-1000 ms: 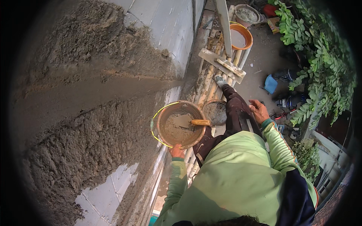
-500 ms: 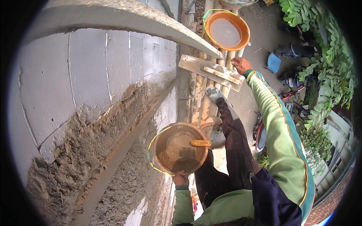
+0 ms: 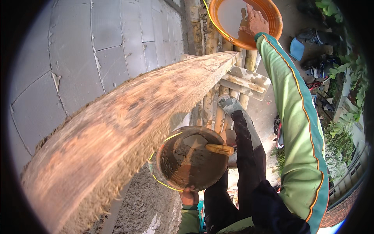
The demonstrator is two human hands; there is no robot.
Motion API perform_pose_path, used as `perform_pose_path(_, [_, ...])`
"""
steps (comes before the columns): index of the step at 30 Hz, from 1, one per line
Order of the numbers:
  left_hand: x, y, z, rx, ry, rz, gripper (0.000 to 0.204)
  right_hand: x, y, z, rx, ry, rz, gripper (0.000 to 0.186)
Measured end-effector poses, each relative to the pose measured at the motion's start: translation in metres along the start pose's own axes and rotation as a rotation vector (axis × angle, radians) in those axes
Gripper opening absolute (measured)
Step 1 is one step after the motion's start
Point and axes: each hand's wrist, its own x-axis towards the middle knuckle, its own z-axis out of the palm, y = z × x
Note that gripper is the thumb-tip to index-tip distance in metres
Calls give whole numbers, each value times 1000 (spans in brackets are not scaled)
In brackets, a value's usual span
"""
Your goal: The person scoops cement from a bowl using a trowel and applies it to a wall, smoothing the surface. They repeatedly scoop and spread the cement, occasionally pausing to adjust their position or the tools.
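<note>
My left hand [image 3: 189, 195] grips the near rim of a mortar-smeared bucket [image 3: 171, 160]; its fingers are closed there. Inside the bucket lies wet grey mortar, and a tool's wooden handle [image 3: 219, 149] rests over its right side, the rest of the tool being hard to make out. Far ahead, my right hand [image 3: 255, 21] is over the mouth of an orange bucket [image 3: 275, 23] of greyish liquid, fingers spread and nothing in them. Whether its fingertips touch the liquid I cannot tell. Between the two buckets lies a long plastering float [image 3: 245, 81], partly covered by a beam.
A rough wooden beam [image 3: 128, 113] cuts across close to the view, beside a grey block wall [image 3: 70, 50]. My foot [image 3: 229, 103] stands on bamboo poles [image 3: 210, 105]. Wet mortar [image 3: 136, 202] coats the lower wall. A blue object [image 3: 297, 49] and plants lie to the right.
My right hand has moved forward from beside the float to over the orange bucket, its fingers now spread. The view has shifted, and the beam fills more of it. My left hand keeps its grip.
</note>
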Motion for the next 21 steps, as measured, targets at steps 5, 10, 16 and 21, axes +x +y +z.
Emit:
perform_pose_path(5, [35, -5, 28, 271, -3, 117, 51, 17, 22, 52, 129, -358, 189, 90])
perform_pose_path(10, [63, -3, 80, 161, -33, 134, 50, 15, 23, -34, 1245, -760, 747, 55])
perform_pose_path(16, [114, -3, 117, 251, -140, -52, 43, -95, -4, -131, 1990, -495, 472, 55])
perform_pose_path(21, [134, -17, 158, 209, -248, 3, 42, -219, -68, -173, 1927, -278, 625, 80])
